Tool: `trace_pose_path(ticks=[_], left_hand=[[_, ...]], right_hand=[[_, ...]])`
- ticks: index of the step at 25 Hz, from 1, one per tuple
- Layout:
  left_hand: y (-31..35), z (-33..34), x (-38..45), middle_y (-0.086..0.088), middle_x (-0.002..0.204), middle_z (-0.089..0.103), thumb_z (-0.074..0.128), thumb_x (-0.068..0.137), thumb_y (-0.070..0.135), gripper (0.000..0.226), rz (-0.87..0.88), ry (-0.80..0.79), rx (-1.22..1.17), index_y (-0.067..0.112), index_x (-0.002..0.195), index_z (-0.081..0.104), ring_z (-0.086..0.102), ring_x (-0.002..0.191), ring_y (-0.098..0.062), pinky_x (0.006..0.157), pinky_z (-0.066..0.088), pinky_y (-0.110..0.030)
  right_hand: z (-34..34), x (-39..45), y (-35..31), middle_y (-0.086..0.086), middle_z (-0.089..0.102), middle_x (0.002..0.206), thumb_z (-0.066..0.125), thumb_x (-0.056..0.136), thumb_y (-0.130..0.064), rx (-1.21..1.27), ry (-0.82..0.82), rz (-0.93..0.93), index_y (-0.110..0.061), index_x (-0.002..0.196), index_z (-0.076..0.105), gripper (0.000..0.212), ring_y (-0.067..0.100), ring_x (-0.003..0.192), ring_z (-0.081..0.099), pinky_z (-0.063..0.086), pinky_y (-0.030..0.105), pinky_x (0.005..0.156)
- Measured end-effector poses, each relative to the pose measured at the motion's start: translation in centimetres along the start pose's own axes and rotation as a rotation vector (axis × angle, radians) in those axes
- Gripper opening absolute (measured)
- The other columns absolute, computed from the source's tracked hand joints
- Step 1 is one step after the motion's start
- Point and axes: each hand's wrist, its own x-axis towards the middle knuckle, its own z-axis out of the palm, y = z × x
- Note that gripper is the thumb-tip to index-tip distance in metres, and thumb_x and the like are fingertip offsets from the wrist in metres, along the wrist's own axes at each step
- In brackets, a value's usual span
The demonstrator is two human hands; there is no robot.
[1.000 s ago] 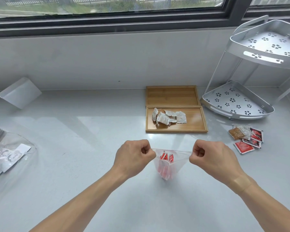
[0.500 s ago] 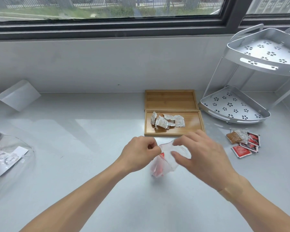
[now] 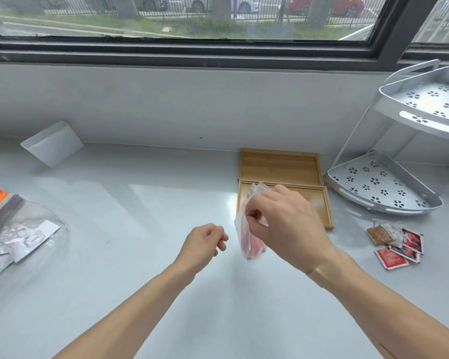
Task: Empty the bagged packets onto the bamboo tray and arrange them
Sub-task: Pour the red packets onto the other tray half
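My right hand (image 3: 285, 224) pinches the top of a small clear plastic bag (image 3: 249, 242) with red packets inside. The bag hangs above the counter, just left of the near bamboo tray (image 3: 319, 200). The hand and bag hide most of the silver packets lying in that tray. A second bamboo tray (image 3: 279, 163) sits right behind it with nothing visible in it. My left hand (image 3: 205, 243) hovers to the left of the bag with loosely curled fingers and holds nothing.
Loose red and brown packets (image 3: 397, 244) lie on the counter at the right. A metal two-tier corner rack (image 3: 381, 187) stands behind them. A large clear bag of items (image 3: 13, 234) lies at the far left, and a white block (image 3: 52, 143) leans on the wall.
My left hand has let go of the bag and drawn back to the left. My right hand now holds the bag alone and has lifted it toward the near tray.
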Motion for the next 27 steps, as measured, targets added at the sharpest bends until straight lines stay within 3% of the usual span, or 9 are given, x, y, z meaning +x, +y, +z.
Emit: trace_pose_path(ticks=[3, 7, 9, 12, 16, 18, 21, 24, 27], left_hand=[[-3.5, 1.2, 0.9, 0.006, 0.099, 0.074, 0.049, 0.097, 0.034, 0.029, -0.202, -0.23, 0.006, 0.018, 0.101, 0.073, 0.058, 0.077, -0.013, 0.062, 0.042, -0.024], [-3.8, 2.6, 1.8, 0.0, 0.102, 0.071, 0.052, 0.099, 0.028, 0.023, -0.2, -0.434, -0.452, 0.015, 0.101, 0.071, 0.059, 0.089, -0.016, 0.065, 0.042, -0.026], [-3.4, 2.5, 2.4, -0.004, 0.095, 0.07, 0.053, 0.099, 0.021, 0.018, -0.158, -0.381, -0.505, 0.015, 0.093, 0.07, 0.06, 0.085, -0.016, 0.063, 0.038, -0.026], [-2.6, 1.9, 3.9, -0.002, 0.084, 0.071, 0.055, 0.099, 0.02, 0.022, -0.101, -0.21, -0.391, 0.016, 0.084, 0.071, 0.061, 0.076, -0.015, 0.059, 0.036, -0.025], [-0.3, 0.5, 7.7, 0.0, 0.081, 0.072, 0.052, 0.101, 0.021, 0.023, -0.02, 0.016, -0.183, 0.01, 0.093, 0.072, 0.062, 0.078, -0.017, 0.057, 0.039, -0.025], [1.7, -0.1, 10.1, -0.001, 0.08, 0.071, 0.051, 0.101, 0.019, 0.023, 0.009, 0.076, -0.1, 0.011, 0.092, 0.071, 0.061, 0.076, -0.016, 0.056, 0.039, -0.025], [5.0, -0.4, 14.3, -0.002, 0.077, 0.067, 0.051, 0.1, 0.019, 0.025, 0.037, 0.125, 0.024, 0.013, 0.084, 0.069, 0.057, 0.068, -0.016, 0.051, 0.038, -0.025], [8.1, -0.7, 18.6, -0.006, 0.075, 0.066, 0.052, 0.097, 0.02, 0.027, 0.074, 0.169, 0.223, 0.013, 0.076, 0.066, 0.055, 0.063, -0.018, 0.051, 0.038, -0.025], [11.0, -0.9, 22.0, -0.003, 0.068, 0.065, 0.051, 0.094, 0.022, 0.029, 0.159, 0.213, 0.479, 0.016, 0.071, 0.068, 0.055, 0.066, -0.025, 0.057, 0.04, -0.028]], right_hand=[[-2.7, 0.6, 0.3, -0.013, 0.063, 0.067, 0.064, 0.075, -0.024, 0.014, 0.046, -0.014, -0.026, 0.07, 0.062, 0.006, 0.018, 0.069, 0.053, 0.046, 0.032, 0.056], [-4.5, 0.8, 1.3, -0.014, 0.062, 0.069, 0.058, 0.081, -0.03, 0.076, 0.035, -0.012, -0.027, 0.074, 0.063, 0.009, 0.016, 0.073, 0.053, 0.047, 0.035, 0.058], [-4.3, 0.7, 2.4, -0.014, 0.062, 0.07, 0.06, 0.081, -0.029, 0.073, 0.031, 0.022, -0.027, 0.075, 0.063, 0.006, 0.015, 0.072, 0.052, 0.047, 0.036, 0.059], [-3.6, 1.0, 4.5, -0.015, 0.064, 0.073, 0.069, 0.082, -0.023, 0.172, 0.012, 0.143, -0.027, 0.079, 0.064, 0.006, 0.015, 0.076, 0.056, 0.049, 0.036, 0.065], [-1.3, 2.8, 8.0, -0.014, 0.067, 0.074, 0.071, 0.083, -0.02, 0.507, -0.061, 0.474, -0.028, 0.084, 0.068, 0.008, 0.004, 0.074, 0.06, 0.048, 0.023, 0.07], [0.6, 4.6, 10.3, -0.011, 0.069, 0.074, 0.072, 0.084, -0.029, 0.607, -0.056, 0.576, -0.027, 0.085, 0.069, 0.004, 0.005, 0.07, 0.062, 0.052, 0.029, 0.072], [3.5, 7.6, 13.9, -0.01, 0.072, 0.078, 0.069, 0.086, -0.035, 0.575, -0.025, 0.646, -0.024, 0.084, 0.071, 0.012, 0.012, 0.079, 0.066, 0.054, 0.035, 0.078], [6.5, 10.8, 17.4, -0.003, 0.074, 0.092, 0.067, 0.088, -0.036, 0.446, -0.043, 0.682, -0.02, 0.094, 0.074, 0.018, 0.018, 0.091, 0.067, 0.051, 0.032, 0.081], [10.5, 12.7, 21.3, 0.002, 0.072, 0.099, 0.064, 0.09, -0.035, 0.47, -0.11, 0.787, -0.017, 0.098, 0.073, 0.021, 0.02, 0.094, 0.062, 0.042, 0.027, 0.077]])
